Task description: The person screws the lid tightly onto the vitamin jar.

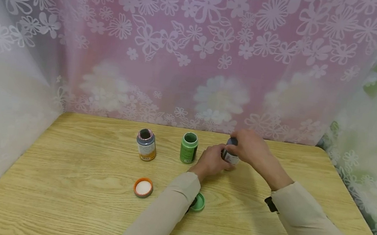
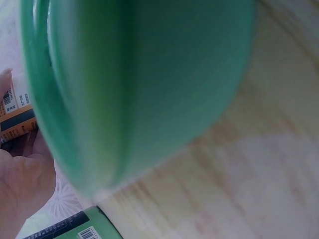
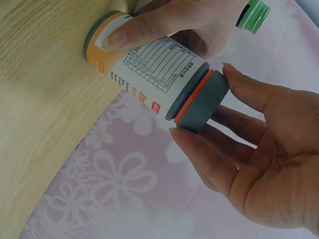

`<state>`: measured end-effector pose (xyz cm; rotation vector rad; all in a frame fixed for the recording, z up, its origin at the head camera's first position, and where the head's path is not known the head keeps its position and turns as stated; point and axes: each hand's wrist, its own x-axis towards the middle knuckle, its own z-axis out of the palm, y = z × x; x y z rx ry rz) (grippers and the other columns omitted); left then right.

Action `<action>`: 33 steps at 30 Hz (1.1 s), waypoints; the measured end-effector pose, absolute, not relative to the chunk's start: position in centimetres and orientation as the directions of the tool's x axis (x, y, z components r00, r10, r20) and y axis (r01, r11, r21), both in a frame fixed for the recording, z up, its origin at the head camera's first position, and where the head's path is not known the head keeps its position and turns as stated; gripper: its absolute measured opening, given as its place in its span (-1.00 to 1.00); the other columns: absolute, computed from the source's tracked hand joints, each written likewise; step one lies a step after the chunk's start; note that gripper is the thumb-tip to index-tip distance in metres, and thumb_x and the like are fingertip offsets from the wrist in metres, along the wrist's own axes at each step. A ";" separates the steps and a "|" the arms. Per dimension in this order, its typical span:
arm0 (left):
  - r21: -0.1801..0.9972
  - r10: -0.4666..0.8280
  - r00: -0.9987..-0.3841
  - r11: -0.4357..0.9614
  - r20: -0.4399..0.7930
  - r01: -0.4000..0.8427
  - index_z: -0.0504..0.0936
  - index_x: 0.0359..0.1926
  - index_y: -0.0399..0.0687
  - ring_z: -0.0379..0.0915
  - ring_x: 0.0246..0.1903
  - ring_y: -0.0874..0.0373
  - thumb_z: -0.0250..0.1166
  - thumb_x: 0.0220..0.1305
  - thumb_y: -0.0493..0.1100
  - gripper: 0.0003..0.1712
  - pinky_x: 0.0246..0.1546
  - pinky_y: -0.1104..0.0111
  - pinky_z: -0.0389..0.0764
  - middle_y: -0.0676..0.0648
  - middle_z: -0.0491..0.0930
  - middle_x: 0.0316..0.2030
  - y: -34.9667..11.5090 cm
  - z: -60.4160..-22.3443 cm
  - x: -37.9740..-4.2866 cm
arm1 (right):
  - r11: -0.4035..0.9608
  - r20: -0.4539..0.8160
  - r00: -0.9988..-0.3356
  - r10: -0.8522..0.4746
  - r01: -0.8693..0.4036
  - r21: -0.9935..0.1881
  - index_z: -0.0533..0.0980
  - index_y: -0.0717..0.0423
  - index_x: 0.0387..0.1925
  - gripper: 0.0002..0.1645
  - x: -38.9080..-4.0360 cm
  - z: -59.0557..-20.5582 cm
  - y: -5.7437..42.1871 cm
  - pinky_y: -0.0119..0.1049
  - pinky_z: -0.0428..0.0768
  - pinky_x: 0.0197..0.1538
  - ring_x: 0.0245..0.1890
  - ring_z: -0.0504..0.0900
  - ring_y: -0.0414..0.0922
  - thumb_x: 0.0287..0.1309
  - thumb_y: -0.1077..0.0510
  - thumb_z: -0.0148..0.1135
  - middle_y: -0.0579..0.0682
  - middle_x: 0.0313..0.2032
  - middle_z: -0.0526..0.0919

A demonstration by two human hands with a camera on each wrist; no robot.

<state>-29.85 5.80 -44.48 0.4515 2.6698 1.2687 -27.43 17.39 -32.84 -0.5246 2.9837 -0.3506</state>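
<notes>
A supplement bottle (image 3: 159,74) with a white label and an orange band stands on the table at the right of the row. My left hand (image 1: 212,160) grips its body low down, thumb across the label in the right wrist view. At the top, my right hand (image 3: 279,154) pinches the dark grey cap (image 3: 204,102) between thumb and fingers. An orange ring shows between cap and bottle; whether the cap is loose I cannot tell. Just left of my left hand stands a lidless green bottle (image 1: 188,149). A green lid (image 1: 199,202) lies beneath my left forearm, looming large in the left wrist view.
Farther left stands another grey bottle (image 1: 146,145), its mouth uncovered and its lower part orange. In front of it an orange-rimmed lid (image 1: 143,187) lies inside up. The wooden table (image 1: 71,205) ends at a pink floral curtain (image 1: 180,72) behind.
</notes>
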 end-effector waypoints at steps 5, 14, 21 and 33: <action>0.780 0.334 -0.943 0.592 -0.009 0.202 0.40 0.08 0.08 0.44 -0.25 0.27 0.41 -0.14 0.08 -0.30 -0.24 0.42 0.46 0.12 0.50 -0.19 6.0 -44.4 -29.8 | 0.911 -0.054 -0.937 -0.346 -0.322 -0.260 0.46 0.25 -0.02 -0.51 -27.5 -32.7 17.8 -0.22 0.42 -0.40 -0.37 0.50 -0.05 0.08 0.01 0.20 0.15 -0.17 0.53; 0.791 0.329 -0.944 0.583 -0.020 0.186 0.39 0.09 0.09 0.43 -0.22 0.26 0.40 -0.13 0.11 -0.29 -0.24 0.40 0.46 0.11 0.49 -0.16 6.0 -44.3 -29.7 | 0.901 -0.045 -0.933 -0.357 -0.332 -0.280 0.44 0.24 0.01 -0.47 -27.7 -32.9 18.1 -0.19 0.44 -0.36 -0.33 0.51 -0.03 0.07 -0.01 0.21 0.16 -0.16 0.52; 0.790 0.342 -0.940 0.580 -0.017 0.197 0.36 0.10 0.04 0.43 -0.17 0.21 0.38 -0.09 0.08 -0.30 -0.20 0.38 0.45 0.06 0.48 -0.12 5.8 -44.2 -29.4 | 0.889 -0.030 -0.928 -0.371 -0.346 -0.300 0.45 0.21 -0.01 -0.47 -27.8 -33.2 18.4 -0.20 0.44 -0.36 -0.34 0.50 -0.06 0.06 -0.04 0.21 0.12 -0.18 0.53; 0.811 0.408 -0.913 0.532 0.007 0.244 0.25 0.18 0.02 0.39 -0.09 0.20 0.36 -0.03 0.04 -0.24 -0.14 0.36 0.43 0.03 0.42 -0.03 5.4 -44.1 -29.0 | 0.898 0.019 -0.924 -0.382 -0.376 -0.229 0.44 0.06 0.03 -0.41 -27.8 -33.8 19.1 -0.16 0.46 -0.39 -0.27 0.51 -0.04 0.04 -0.20 0.16 0.07 -0.12 0.53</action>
